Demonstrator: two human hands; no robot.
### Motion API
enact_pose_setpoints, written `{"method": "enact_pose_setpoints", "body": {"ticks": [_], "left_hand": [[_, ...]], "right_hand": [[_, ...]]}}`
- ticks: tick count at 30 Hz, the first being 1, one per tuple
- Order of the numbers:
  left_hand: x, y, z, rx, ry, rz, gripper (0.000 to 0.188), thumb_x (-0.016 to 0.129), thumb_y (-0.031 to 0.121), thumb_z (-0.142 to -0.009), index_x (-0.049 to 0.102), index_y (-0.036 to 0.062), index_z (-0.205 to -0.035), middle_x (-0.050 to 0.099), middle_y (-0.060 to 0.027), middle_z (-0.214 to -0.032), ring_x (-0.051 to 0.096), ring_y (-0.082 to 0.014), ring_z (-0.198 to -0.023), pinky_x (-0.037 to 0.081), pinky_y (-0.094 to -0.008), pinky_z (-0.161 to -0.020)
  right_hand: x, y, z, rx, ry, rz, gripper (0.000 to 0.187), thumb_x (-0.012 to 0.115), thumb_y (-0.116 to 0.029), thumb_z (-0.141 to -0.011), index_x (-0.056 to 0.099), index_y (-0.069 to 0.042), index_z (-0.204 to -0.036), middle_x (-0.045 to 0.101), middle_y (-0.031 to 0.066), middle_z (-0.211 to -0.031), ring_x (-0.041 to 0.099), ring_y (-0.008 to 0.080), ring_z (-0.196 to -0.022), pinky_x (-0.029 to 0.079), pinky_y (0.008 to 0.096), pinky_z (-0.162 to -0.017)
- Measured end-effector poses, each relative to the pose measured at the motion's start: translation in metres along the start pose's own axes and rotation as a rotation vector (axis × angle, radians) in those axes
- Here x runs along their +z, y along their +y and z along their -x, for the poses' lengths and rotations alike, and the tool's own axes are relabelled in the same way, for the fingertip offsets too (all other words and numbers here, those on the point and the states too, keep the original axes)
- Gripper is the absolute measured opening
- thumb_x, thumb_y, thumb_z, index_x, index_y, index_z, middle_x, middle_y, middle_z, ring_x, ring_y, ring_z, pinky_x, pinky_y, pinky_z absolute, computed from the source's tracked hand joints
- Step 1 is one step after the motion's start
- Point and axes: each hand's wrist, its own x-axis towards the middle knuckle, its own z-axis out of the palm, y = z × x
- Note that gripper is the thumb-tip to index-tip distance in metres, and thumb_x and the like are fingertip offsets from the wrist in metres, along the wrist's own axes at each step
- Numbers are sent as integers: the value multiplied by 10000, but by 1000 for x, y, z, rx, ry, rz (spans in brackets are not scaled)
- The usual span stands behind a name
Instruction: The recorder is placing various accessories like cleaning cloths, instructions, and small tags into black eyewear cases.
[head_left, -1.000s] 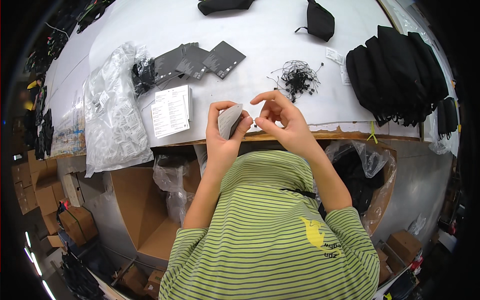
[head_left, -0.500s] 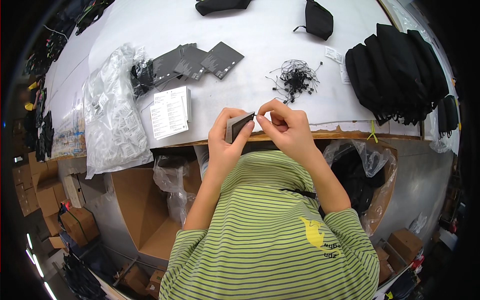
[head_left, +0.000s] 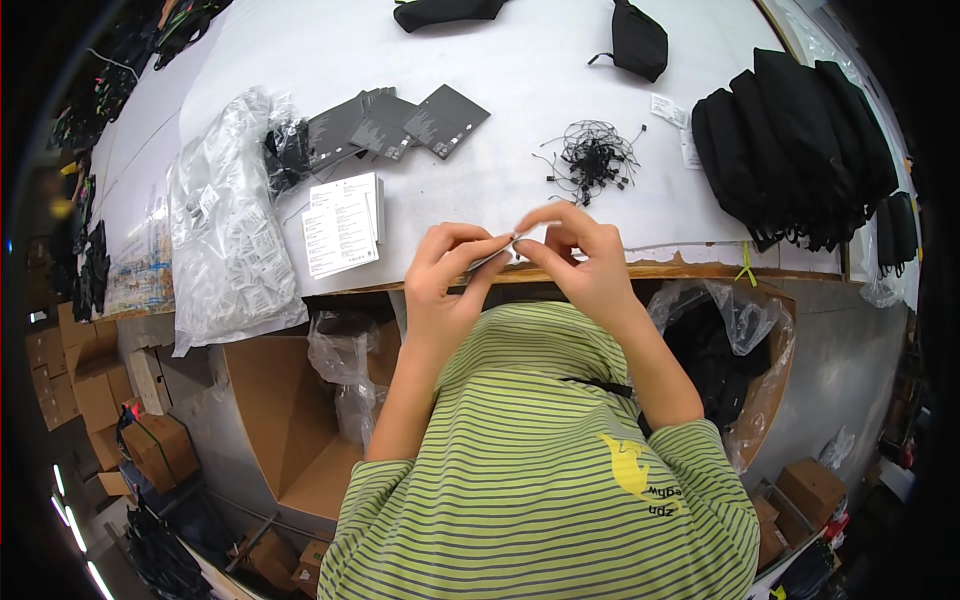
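My left hand (head_left: 440, 285) pinches a dark hang tag (head_left: 488, 260), now seen almost edge-on, over the near table edge. Close against its corner is my right hand (head_left: 585, 255), thumb and forefinger pinched together. Something small and dark shows at these fingertips, with a blurred pale sliver above; what the right fingers hold is too small to make out. Beyond the right hand lies a tangled heap of black tag strings (head_left: 595, 160). A stack of white printed cards (head_left: 340, 225) sits left of my left hand, with several dark hang tags (head_left: 445, 120) fanned out behind it.
A clear plastic bag of white labels (head_left: 225, 230) lies at the left. Black pouches (head_left: 800, 140) are piled at the right, and a single black pouch (head_left: 638, 42) lies farther back. Below the table edge stand open cardboard boxes (head_left: 275, 410) with plastic liners.
The hang tag has tilted from showing its dark face to nearly edge-on. My left fingers have shifted along it, and my right fingertips have moved slightly at its corner.
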Motion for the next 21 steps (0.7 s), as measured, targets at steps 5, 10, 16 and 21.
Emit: {"method": "enact_pose_setpoints", "body": {"ticks": [5,10,16,21], "left_hand": [[-12,-13,-2,-351,-363,563,290,452,190,-993,631,-35,-959,594,-31,-873,540,-89,-794,428,-219,-726],[-7,-20,-9,-397,-464,550,110,552,115,-944,560,8,-925,553,4,-820,500,-42,-781,413,-190,-714],[17,-27,-53,-360,-335,538,137,539,146,-945,554,14,-913,547,-23,-805,495,-84,-660,419,-227,-613],[105,-82,-133,-283,-471,274,208,616,211,-881,621,12,-943,653,-60,-880,591,-136,-756,469,-264,-675]], "right_hand": [[-9,3,1,34,-130,24,71,721,-57,-779,658,-45,-810,479,-46,-522,339,13,-459,244,204,-444],[-14,8,-3,35,-234,23,97,699,-112,-820,634,-41,-831,456,-51,-515,341,15,-458,242,202,-440],[-37,44,-12,389,-399,-573,145,616,-179,-905,570,-48,-864,476,-59,-543,372,16,-448,238,186,-415],[-65,147,-15,340,-258,-990,125,593,-179,-886,570,-59,-861,551,-35,-758,500,32,-620,390,183,-546]]}}
